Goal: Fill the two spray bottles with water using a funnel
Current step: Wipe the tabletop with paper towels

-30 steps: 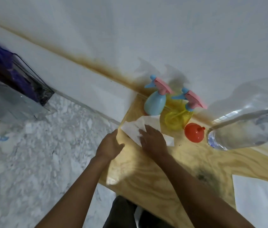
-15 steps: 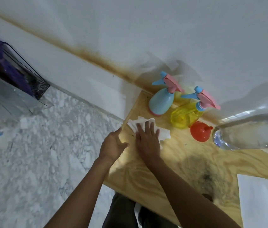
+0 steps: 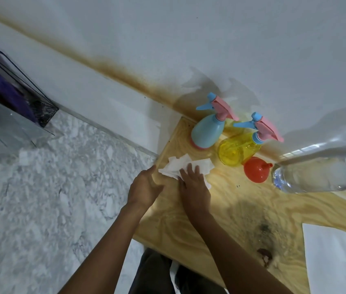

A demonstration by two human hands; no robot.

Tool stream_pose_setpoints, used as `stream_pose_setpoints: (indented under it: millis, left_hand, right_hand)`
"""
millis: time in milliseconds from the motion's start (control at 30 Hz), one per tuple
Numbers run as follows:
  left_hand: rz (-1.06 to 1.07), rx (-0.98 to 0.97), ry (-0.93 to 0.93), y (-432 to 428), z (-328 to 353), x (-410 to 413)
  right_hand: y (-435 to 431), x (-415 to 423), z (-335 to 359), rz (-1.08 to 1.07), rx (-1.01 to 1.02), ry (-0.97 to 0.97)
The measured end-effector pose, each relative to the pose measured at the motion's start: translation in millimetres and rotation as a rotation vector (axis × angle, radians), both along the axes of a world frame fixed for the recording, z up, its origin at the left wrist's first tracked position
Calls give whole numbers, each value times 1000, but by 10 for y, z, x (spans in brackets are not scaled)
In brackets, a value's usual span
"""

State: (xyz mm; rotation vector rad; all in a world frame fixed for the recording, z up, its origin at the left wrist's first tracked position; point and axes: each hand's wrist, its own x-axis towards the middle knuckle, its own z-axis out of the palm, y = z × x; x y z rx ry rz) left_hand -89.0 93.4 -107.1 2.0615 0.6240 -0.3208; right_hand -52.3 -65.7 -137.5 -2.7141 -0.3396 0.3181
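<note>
On the wooden worktop (image 3: pixel 220 219), near its far left corner, the right hand (image 3: pixel 194 184) lies palm down with the fingers spread flat on a crumpled white paper towel (image 3: pixel 180 164); it presses the towel against the wood and is not closed round it. The left hand (image 3: pixel 144 187) rests at the left edge of the worktop, just beside the towel, loosely curled with the thumb turned toward the towel; it grasps nothing, and I cannot tell whether a fingertip touches the paper.

Beyond the towel, against the wall, stands the blue spray bottle (image 3: pixel 207 132) with its pink and blue trigger head, upright. Just to its right is the yellow spray bottle (image 3: pixel 236 148), with the same kind of head. The orange funnel (image 3: pixel 254 169) lies on the wood beside the yellow bottle, its spout pointing right toward a large clear water bottle (image 3: pixel 316 177), which lies at the right edge of the view. A white sheet (image 3: pixel 335 262) covers the near right corner of the worktop. Marbled floor (image 3: pixel 40 198) lies to the left.
</note>
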Motion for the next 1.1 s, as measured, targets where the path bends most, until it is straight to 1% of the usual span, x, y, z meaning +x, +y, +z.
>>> stream_pose_setpoints:
  millis: [67,133,200,267,333,433,500,600,667,733,800,867,933,967,1000,1033,1067,1100]
  left_hand:
    - [-5,9,-4,-2,20,2]
    - [-4,7,-7,0,31,2]
    - [12,-12,-3,6,38,-5]
    - [24,-39,-14,8,57,-8]
    - [23,-57,-22,4,74,-9]
    - [29,-47,-2,1,83,-11]
    - [23,-30,-10,-7,86,-7]
    - [28,-37,-22,-13,102,-5]
    - [34,-30,-10,-10,97,-8]
    - [25,-19,14,-11,86,-3]
    - [23,-16,27,-14,82,6]
    - [-3,11,25,-14,88,10]
    - [-22,18,51,-7,100,12]
    - [-24,17,74,-6,109,14]
    - [-29,22,87,-12,130,16]
    - [-32,26,96,-15,136,20]
    - [-31,24,90,-17,138,18]
    - [-27,13,86,-21,140,21]
  right_hand:
    - [95,61,32,-12,38,92]
    - [126,116,94,-3,81,141]
    - [115,140,169,57,135,159]
    - [80,106,245,167,167,167]
    - [39,49,282,269,119,188]
    - [1,66,285,295,26,238]
    - [36,130,286,277,-21,205]
    - [244,310,291,178,-22,169]
    - [374,394,288,185,-46,134]
    - [397,381,264,264,-64,131]
    - [294,311,222,417,-67,134]
    - [126,290,211,555,-119,127]
    - [-20,398,194,491,-104,114]
    - [-76,441,200,449,-124,42]
    - [-87,461,259,417,-163,47]
    - [-71,447,283,416,-202,13]
    - [-56,399,275,421,-225,67]
    - [-46,338,253,416,-208,77]
